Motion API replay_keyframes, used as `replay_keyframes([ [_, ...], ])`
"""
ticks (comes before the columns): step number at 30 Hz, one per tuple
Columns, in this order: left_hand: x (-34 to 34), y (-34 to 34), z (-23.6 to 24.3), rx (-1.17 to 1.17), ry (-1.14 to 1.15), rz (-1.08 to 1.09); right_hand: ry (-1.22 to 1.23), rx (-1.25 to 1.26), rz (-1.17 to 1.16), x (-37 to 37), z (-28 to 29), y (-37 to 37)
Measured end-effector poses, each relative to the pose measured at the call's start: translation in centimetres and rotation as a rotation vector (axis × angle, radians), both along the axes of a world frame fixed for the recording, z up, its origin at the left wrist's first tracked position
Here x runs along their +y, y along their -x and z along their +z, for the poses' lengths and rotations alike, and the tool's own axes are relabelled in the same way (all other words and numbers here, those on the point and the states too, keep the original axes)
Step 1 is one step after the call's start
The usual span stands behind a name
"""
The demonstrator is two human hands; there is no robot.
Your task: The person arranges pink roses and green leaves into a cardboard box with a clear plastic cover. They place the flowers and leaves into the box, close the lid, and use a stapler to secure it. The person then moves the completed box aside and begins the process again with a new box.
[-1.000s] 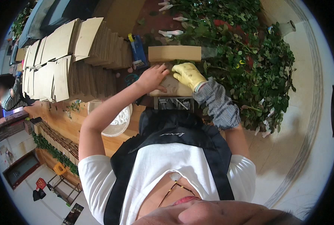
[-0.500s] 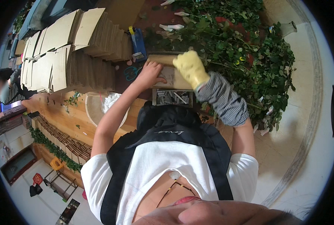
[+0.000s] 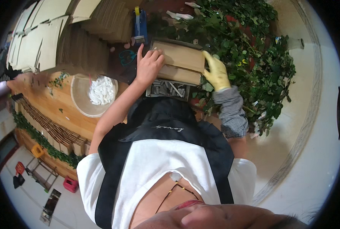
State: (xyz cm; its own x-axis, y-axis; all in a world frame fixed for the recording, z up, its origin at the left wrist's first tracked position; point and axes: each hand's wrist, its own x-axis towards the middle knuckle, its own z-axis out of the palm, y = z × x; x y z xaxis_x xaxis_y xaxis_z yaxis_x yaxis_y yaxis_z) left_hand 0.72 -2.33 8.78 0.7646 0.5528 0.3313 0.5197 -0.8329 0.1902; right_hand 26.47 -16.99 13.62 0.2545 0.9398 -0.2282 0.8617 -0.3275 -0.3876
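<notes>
**A:** What am I looking at first?

**B:** From my seat, the box: a flat brown cardboard one, sitting at about 12 o'clock from the person's chest, on top of a grey crate whose front edge shows just below it.

**A:** And the hands?

**B:** I see the left hand bare, lying on the box's left end, at its 9 o'clock, fingers spread flat and one finger pointing up past the edge. It presses rather than clasps; nothing is closed inside it. The right hand, in a yellow glove, is at the box's 3 o'clock, fingers wrapped round the right edge, so it grips the box there.

**A:** What lies around it?

**B:** At 3 o'clock and up to 1 o'clock of the box I see a big heap of green leaves, touching the box's right side. At 11 o'clock stands a blue tape dispenser, near but apart. At 9 o'clock, just beside the left hand, lie green-handled scissors. Further out at 10 o'clock are stacks of flat cardboard. At 8 o'clock of the box a clear bowl holds white pieces, resting on a wooden table.
</notes>
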Motion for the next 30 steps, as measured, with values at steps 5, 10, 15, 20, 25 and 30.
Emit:
replay_keyframes([
  [5, -0.5, 1.2, -1.7, 0.023, -0.004, -0.06, 0.24, -0.006, 0.036, 0.4, 4.8, -1.4],
  [10, 0.1, 2.2, 0.3, 0.112, 0.092, -0.142, -0.307, 0.343, 0.265, 6.6, 7.3, 5.2],
  [15, -0.1, 2.4, 0.1, 0.051, 0.154, -0.121, -0.207, 0.234, 0.317, 5.8, -0.7, 5.6],
  [20, 0.1, 1.9, 0.4, 0.063, 0.151, -0.113, -0.043, -0.01, 0.412, 5.9, 0.7, 6.8],
  [25, 0.0, 2.1, 0.1, -0.025, 0.188, -0.08, -0.009, -0.192, 0.394, 7.2, 1.5, 7.5],
  [30, -1.7, 2.0, -1.2, -0.326, 0.09, 0.085, -0.105, -0.19, 0.393, 7.7, 0.2, 7.3],
])
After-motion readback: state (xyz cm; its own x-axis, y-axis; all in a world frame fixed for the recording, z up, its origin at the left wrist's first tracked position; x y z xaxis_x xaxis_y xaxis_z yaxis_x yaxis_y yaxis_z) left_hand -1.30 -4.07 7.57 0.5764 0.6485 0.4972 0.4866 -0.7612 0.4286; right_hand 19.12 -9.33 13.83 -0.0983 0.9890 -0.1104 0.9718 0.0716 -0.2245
